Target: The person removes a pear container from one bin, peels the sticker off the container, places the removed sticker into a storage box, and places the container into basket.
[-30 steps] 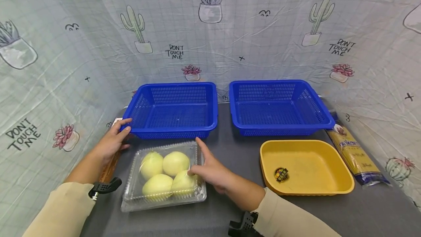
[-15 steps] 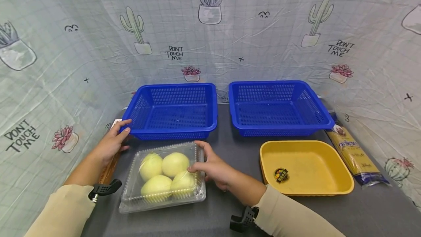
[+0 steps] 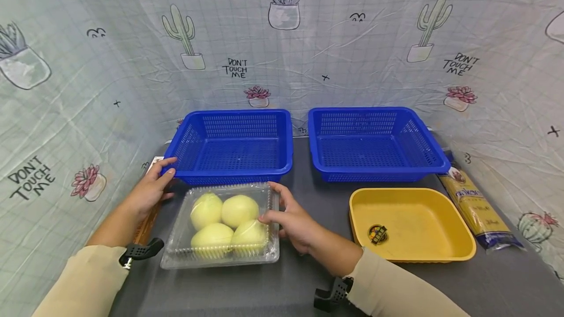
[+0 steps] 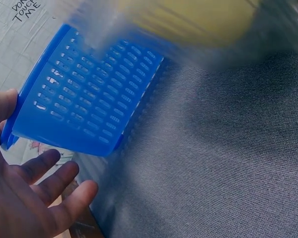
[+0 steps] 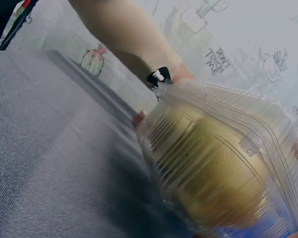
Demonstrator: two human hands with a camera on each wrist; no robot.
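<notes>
A clear plastic clamshell box (image 3: 176, 251) holds several pale yellow-green round fruits or vegetables (image 3: 240, 211). My right hand (image 3: 297, 221) grips the box by its right side, thumb on top of the lid. In the left wrist view the box (image 4: 97, 32) hangs over the grey cloth, blurred, and casts a shadow. From the right wrist, its ribbed side (image 5: 248, 114) shows close up. My left hand (image 3: 147, 190) pinches the left front rim of the left blue basket (image 3: 238, 174) between thumb and index finger, the other fingers loose below. Nothing lies in this basket.
To the right stands a second blue basket (image 3: 379, 169). In front of it is a yellow tray (image 3: 418, 224) with a dark sticker. A yellow pasta packet (image 3: 478, 204) lies at the far right. Under my left forearm a narrow brown box (image 3: 147, 224) is partly hidden.
My right fingers have closed round the box's side. The box has come up and moved forward toward the left basket, slightly to the right. My left hand has stayed on the rim.
</notes>
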